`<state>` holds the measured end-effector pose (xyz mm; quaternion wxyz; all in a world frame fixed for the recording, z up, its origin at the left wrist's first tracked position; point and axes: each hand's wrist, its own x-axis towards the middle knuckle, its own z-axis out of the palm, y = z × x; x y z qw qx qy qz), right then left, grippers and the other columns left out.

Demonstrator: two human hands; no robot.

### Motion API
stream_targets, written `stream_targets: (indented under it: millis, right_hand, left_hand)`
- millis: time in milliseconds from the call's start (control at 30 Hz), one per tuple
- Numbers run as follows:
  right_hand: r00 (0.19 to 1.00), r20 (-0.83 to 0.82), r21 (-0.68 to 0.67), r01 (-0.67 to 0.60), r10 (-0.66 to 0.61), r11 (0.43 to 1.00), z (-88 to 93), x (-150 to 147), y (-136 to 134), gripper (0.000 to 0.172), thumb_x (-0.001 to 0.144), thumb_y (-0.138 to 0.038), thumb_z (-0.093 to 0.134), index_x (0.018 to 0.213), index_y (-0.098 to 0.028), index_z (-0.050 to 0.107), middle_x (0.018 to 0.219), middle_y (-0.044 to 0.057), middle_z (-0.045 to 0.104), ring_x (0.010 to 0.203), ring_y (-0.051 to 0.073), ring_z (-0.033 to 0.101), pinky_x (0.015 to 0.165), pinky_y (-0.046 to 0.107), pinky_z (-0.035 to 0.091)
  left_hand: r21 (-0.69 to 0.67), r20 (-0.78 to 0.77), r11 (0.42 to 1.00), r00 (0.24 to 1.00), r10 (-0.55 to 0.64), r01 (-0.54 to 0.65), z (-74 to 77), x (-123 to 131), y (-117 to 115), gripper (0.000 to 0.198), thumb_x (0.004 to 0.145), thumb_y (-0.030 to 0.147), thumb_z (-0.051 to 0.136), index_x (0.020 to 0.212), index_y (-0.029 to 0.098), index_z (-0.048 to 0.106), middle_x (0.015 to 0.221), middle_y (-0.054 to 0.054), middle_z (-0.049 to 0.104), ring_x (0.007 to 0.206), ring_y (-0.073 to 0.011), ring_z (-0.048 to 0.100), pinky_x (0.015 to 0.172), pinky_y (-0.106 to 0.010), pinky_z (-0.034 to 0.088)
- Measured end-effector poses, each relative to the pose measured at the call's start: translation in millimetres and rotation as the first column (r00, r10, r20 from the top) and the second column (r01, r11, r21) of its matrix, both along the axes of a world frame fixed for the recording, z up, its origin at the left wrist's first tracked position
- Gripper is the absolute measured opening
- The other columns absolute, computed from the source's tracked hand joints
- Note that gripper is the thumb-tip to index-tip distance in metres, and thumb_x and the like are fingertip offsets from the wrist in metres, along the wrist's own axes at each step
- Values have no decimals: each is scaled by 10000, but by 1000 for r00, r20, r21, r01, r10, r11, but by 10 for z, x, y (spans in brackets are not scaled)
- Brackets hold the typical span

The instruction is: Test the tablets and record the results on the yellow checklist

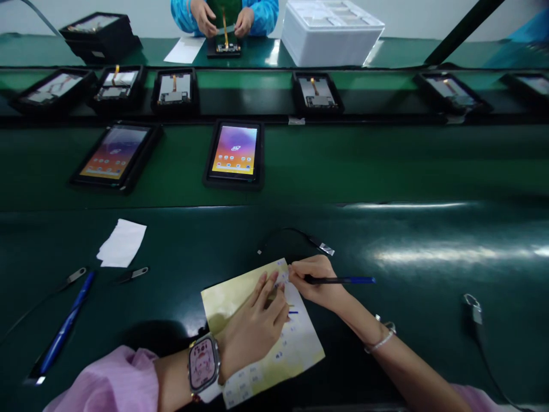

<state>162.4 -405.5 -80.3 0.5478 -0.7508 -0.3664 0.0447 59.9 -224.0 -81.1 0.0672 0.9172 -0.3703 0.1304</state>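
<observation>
My right hand (315,281) is shut on a blue-and-black pen (345,280), with the pen's far end pointing right and the fingers close to the top of a pale yellow and white printed paper sheet (227,303). My left hand (253,326) lies flat on the same sheet, fingers spread, holding nothing. A smartwatch (203,363) with a pink face sits on my left wrist. A thin bracelet (381,341) circles my right wrist. Part of the sheet is hidden under both hands.
On the green belt beyond my hands lie lit tablets (235,153) in black trays, with open devices in trays further back. To the left are a blue pen (64,323), a white wipe (122,243) and black cables. A co-worker's hands (218,20) work across the line beside a white foam box (330,34).
</observation>
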Motion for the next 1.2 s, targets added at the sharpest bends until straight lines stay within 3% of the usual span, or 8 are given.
stream_targets:
  millis: [367,867,1200]
  right_hand:
    - [1000,-22,9,-17,17,1000,6,7,1,416,915,-69,508,655,-197,210,575,-64,229,481,73,234,477,255,189]
    - [1000,-25,5,-12,12,1000,-22,-11,-1,411,899,-61,515,653,-192,213,568,-66,233,476,72,232,485,255,181]
    - [996,-95,20,4,-2,1000,7,16,13,433,902,-109,520,614,-190,208,540,-65,231,465,74,229,474,259,163]
  left_hand:
    - [-1,-9,1000,1000,-9,9,28,11,-6,302,974,179,489,1169,-19,607,1243,-226,618,1315,-480,497,1102,-559,484]
    - [-23,-15,1000,1000,-6,6,-45,-7,-4,309,969,200,530,1165,-25,608,1273,-242,602,1323,-495,479,1116,-574,469]
    - [-105,4,994,999,44,-44,-17,4,-6,283,1010,173,422,1113,3,623,1253,-220,642,1281,-419,560,1068,-520,519]
